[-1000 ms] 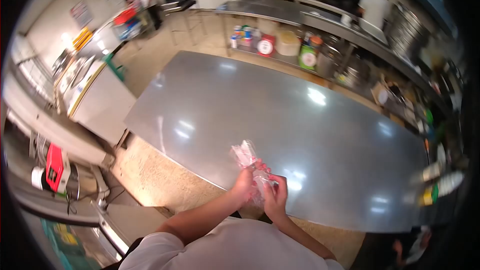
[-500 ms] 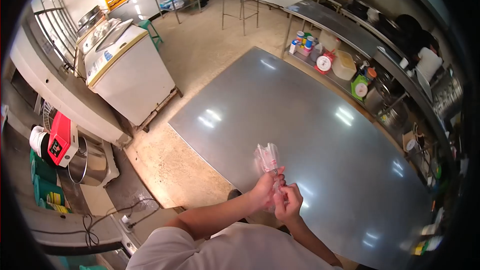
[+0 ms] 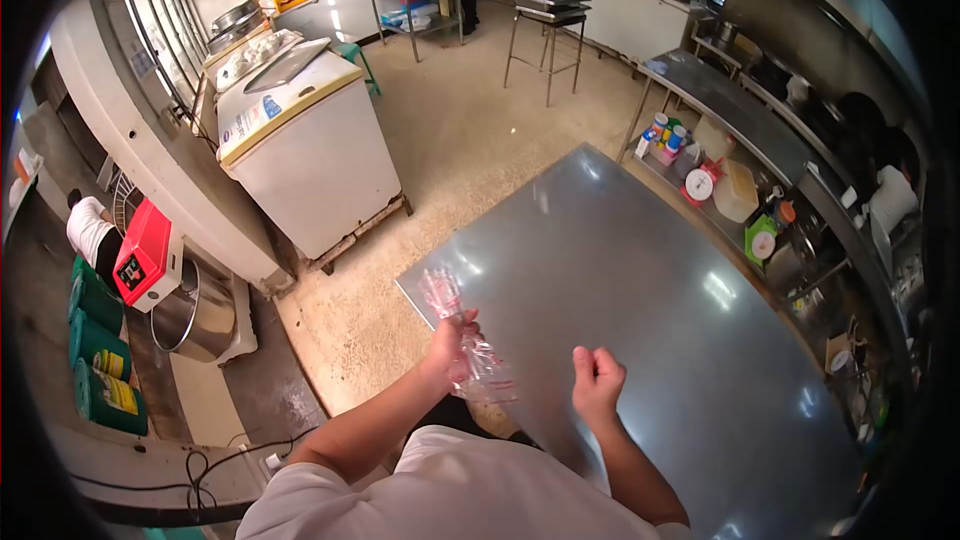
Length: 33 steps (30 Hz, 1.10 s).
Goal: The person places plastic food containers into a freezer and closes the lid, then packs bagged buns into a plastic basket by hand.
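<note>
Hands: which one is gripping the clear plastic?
The left hand: it is closed around the clear plastic, which sticks out on both sides. The right hand is apart from it, curled above the steel table.

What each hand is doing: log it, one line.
left hand: grip closed on clear plastic | right hand: curled, apart, over metal table

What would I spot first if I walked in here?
Probably the big shiny metal table, from the middle to lower right. Then the clear plastic with red marks in the left hand. A bright red machine pops out at the left, beside a steel bowl.
</note>
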### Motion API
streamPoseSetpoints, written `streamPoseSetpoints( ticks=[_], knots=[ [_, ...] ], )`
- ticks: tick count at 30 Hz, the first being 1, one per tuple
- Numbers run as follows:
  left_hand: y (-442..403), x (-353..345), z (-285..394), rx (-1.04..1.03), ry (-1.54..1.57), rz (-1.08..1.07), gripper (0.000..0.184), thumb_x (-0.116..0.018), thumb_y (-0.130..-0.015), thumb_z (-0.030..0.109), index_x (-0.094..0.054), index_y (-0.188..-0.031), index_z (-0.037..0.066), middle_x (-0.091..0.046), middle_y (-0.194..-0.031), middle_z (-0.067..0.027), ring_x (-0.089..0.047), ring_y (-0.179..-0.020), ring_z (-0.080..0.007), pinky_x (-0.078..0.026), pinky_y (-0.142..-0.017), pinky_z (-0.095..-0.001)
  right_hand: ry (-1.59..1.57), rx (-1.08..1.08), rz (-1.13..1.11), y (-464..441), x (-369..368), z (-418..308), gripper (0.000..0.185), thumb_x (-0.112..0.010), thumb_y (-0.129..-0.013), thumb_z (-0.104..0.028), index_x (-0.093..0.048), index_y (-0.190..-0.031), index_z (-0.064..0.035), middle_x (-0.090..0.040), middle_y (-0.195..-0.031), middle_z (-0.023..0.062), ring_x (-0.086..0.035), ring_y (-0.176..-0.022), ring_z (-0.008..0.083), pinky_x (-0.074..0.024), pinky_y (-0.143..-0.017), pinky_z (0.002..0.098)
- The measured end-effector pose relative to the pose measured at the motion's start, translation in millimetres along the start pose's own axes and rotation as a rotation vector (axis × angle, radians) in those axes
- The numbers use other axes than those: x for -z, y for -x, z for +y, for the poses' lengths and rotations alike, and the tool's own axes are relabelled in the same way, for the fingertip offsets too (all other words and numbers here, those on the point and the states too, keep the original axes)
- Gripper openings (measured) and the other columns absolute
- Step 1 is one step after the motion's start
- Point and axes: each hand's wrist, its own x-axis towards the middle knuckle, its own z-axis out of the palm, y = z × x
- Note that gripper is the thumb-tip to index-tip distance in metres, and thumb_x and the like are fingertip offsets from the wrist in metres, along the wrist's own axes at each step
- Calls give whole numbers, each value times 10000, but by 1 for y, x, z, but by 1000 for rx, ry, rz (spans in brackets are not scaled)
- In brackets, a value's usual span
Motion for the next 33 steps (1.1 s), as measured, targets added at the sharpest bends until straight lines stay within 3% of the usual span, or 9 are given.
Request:
streamPoseSetpoints(
  ticks=[9, 12, 13, 14, 16, 19, 24, 30, 33],
  knots=[
    [-98, 109, 190, -53, 36, 4, 194, -647, -963, 312, -556, -807, 239, -503, -642, 43, -557, -571, -185, -556, -624, -608, -119, -32, -336, -79, -236, -3, 258, -717, -989, -280, -681, -935, -30, -501, -613, -6, -479, -545, 102, -409, -530, 276],
    [-136, 153, 275, -26, 1, 16, 203, -656, -955, 317, -549, -809, 226, -489, -633, 31, -550, -556, -188, -562, -609, -579, -826, -740, -319, -135, -360, 16, 443, -602, -1039, -475, -683, -1075, -40, -614, -770, 39, -586, -681, 145, -497, -641, 320],
    [-138, 162, 302, 6, -31, 34, 204, -659, -952, 318, -548, -811, 221, -484, -631, 28, -547, -552, -189, -565, -604, -565, -1018, -849, -321, -160, -398, 22, 634, -459, -1046, -633, -646, -1182, -43, -666, -949, 92, -635, -837, 209, -537, -775, 398],
    [-140, 171, 332, -16, -54, 51, 226, -658, -949, 307, -526, -802, 197, -459, -627, 27, -533, -553, -171, -546, -558, -430, -1197, -986, -292, -191, -431, 8, 690, -426, -1037, -671, -627, -1209, -34, -668, -1034, 124, -625, -930, 263, -511, -888, 442],
    [-149, 206, 379, -196, -215, 56, 192, -662, -945, 293, -548, -855, 168, -455, -642, 27, -518, -549, -153, -502, -527, -361, -1431, -1073, -301, -242, -492, -8, 734, -419, -1021, -700, -619, -1223, -24, -657, -1049, 129, -602, -970, 290, -468, -975, 477],
    [-145, 214, 454, -313, -330, 99, 325, -687, -929, 186, -577, -1203, 49, -478, -698, 21, -513, -565, -114, -440, -504, -292, -1497, -1068, -312, -305, -573, -34, 786, -398, -1002, -741, -604, -1254, -26, -646, -1135, 155, -565, -1057, 314, -413, -1045, 491],
    [-134, 179, 551, -505, -807, -151, 485, -747, -888, 51, -600, -1349, 18, -545, -738, 8, -560, -602, -118, -501, -573, -310, -1619, -1005, -395, -363, -653, -57, 819, -375, -990, -773, -593, -1267, -33, -630, -1179, 158, -565, -1071, 321, -413, -1058, 510],
    [-153, 100, 610, -832, -1515, -563, 788, -785, -760, 24, -531, -1504, 69, -746, -909, -113, -734, -783, -311, -579, -722, -404, -1710, -952, -455, -397, -693, -55, 871, -335, -973, -809, -608, -1294, -47, -643, -1163, 140, -568, -1105, 320, -383, -1087, 531],
    [-173, 67, 626, -687, -1847, -602, 924, -693, -726, 41, -405, -1598, 140, -746, -998, -186, -723, -885, -393, -600, -778, -453, -1754, -906, -450, -416, -702, -40, 846, -355, -975, -798, -613, -1291, -56, -643, -1168, 122, -562, -1144, 305, -366, -1110, 528]
  ],
)
